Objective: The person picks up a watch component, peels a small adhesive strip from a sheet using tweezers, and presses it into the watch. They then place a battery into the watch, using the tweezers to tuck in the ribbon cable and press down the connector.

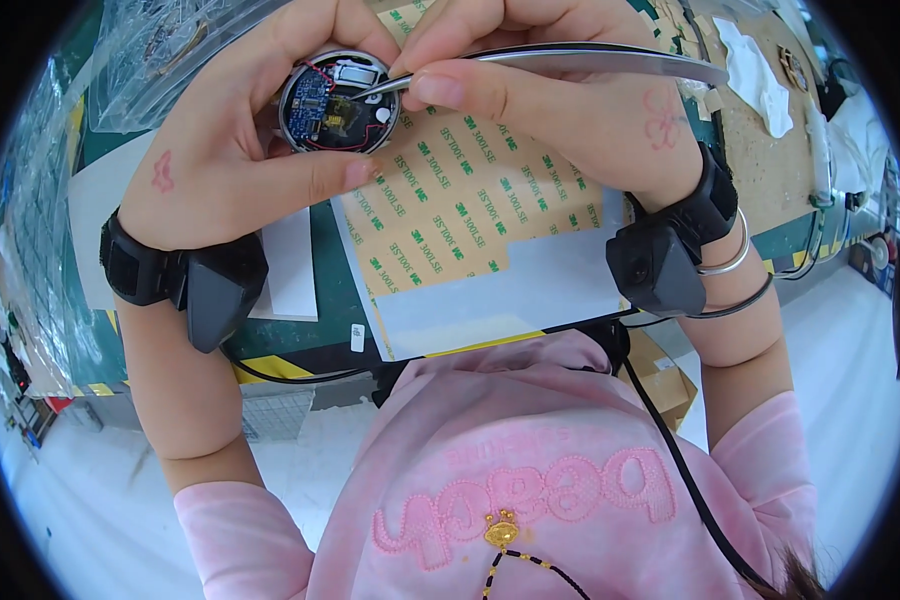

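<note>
A small round electronic device [338, 103] with a dark casing lies open in my left hand [232, 140]. Inside it show a blue circuit board, thin red wires, a silvery part and a small brownish-gold patch. My left fingers and thumb wrap its rim. Metal tweezers [570, 58] are pinched in my right hand [540, 100]. Their tips reach into the device near its middle and appear to touch or hover over the gold patch; which one I cannot tell. Below the hands lies a tan adhesive sheet [450, 210] with green print.
Clear plastic bags [160, 60] are heaped at the far left. White paper [292, 265] lies on the green mat beside the adhesive sheet. At the right, a brown board [760, 150] bears a crumpled white tissue [755, 75]. A cardboard box [665, 385] stands below the table edge.
</note>
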The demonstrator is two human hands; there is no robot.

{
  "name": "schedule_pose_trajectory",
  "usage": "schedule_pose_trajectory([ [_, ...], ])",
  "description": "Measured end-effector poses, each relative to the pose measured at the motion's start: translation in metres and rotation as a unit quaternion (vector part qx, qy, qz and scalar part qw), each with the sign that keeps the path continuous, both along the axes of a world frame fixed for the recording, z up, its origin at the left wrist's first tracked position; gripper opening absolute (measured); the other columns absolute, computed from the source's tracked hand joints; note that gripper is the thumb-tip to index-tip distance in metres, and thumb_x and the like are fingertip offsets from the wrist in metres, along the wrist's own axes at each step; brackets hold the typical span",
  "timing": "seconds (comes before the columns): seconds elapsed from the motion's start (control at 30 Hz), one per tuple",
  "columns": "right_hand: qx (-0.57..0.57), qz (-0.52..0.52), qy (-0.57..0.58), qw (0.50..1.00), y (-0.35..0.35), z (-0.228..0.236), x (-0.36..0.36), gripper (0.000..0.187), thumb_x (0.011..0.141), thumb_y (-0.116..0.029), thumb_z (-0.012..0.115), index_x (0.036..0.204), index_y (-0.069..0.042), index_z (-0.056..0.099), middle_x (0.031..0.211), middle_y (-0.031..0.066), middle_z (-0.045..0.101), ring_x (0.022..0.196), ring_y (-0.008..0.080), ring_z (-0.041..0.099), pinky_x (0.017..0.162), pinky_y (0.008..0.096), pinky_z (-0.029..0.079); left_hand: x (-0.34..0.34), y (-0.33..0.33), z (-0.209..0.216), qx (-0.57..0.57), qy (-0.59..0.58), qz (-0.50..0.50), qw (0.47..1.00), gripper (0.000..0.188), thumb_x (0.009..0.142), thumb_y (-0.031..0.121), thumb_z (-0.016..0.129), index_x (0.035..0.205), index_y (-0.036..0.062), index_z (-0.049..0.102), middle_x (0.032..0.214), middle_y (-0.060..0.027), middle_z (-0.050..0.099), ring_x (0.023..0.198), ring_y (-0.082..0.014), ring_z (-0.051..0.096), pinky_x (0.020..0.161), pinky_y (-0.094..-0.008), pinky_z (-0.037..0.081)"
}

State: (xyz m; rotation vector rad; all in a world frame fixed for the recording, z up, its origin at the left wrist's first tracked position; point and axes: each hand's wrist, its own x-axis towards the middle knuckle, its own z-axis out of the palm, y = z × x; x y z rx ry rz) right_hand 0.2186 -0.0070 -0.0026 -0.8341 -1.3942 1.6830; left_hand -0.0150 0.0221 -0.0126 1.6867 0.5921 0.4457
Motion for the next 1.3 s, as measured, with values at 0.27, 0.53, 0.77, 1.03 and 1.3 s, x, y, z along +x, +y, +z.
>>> schedule_pose_trajectory([
  [0.27,0.005,0.013,-0.027,1.000,0.004,-0.003,-0.002,0.011,0.085,-0.009,0.070,0.091,-0.001,0.064,0.079,0.0017,0.064,0.067,0.0030,0.054,0.057,0.0183,0.042,-0.001,-0.001,0.000,-0.030,-0.009,0.009,0.999,0.049,0.070,0.001,0.071,0.114,0.0027,0.048,0.104,-0.0018,0.051,0.096,-0.0079,0.050,0.085,-0.0196,0.041],
  [0.53,0.049,-0.004,-0.028,0.998,0.004,-0.004,-0.003,0.013,0.084,-0.011,0.072,0.089,-0.002,0.065,0.079,0.0036,0.066,0.067,0.0051,0.055,0.058,0.0212,0.044,-0.002,0.001,0.003,-0.037,0.016,-0.013,0.999,0.049,0.070,-0.001,0.069,0.114,0.0025,0.048,0.105,-0.0019,0.052,0.097,-0.0079,0.051,0.085,-0.0195,0.041],
  [0.77,0.071,0.037,-0.125,0.989,0.007,-0.002,0.000,0.014,0.084,-0.011,0.072,0.090,-0.001,0.065,0.080,0.0051,0.067,0.070,0.0065,0.059,0.061,0.0213,0.047,-0.008,0.006,-0.006,-0.035,-0.035,-0.025,0.998,0.050,0.071,-0.002,0.068,0.116,0.0016,0.048,0.108,-0.0031,0.054,0.100,-0.0092,0.053,0.088,-0.0209,0.042],
  [1.03,0.351,0.083,0.036,0.932,0.023,-0.019,-0.014,0.017,0.082,-0.005,0.072,0.096,0.001,0.064,0.085,0.0064,0.066,0.074,0.0071,0.060,0.063,0.0189,0.047,0.004,-0.001,0.020,-0.079,0.059,0.069,0.993,0.046,0.069,0.006,0.079,0.105,0.0027,0.049,0.093,-0.0039,0.056,0.079,-0.0095,0.054,0.069,-0.0209,0.042],
  [1.3,0.129,-0.088,0.060,0.986,0.001,-0.015,-0.012,0.016,0.079,0.001,0.072,0.093,0.000,0.064,0.094,0.0091,0.065,0.085,0.0125,0.062,0.070,0.0228,0.049,0.016,0.002,0.009,-0.047,-0.043,0.125,0.990,0.052,0.072,0.003,0.079,0.110,0.0042,0.043,0.093,-0.0046,0.058,0.077,-0.0080,0.058,0.065,-0.0199,0.044],
])
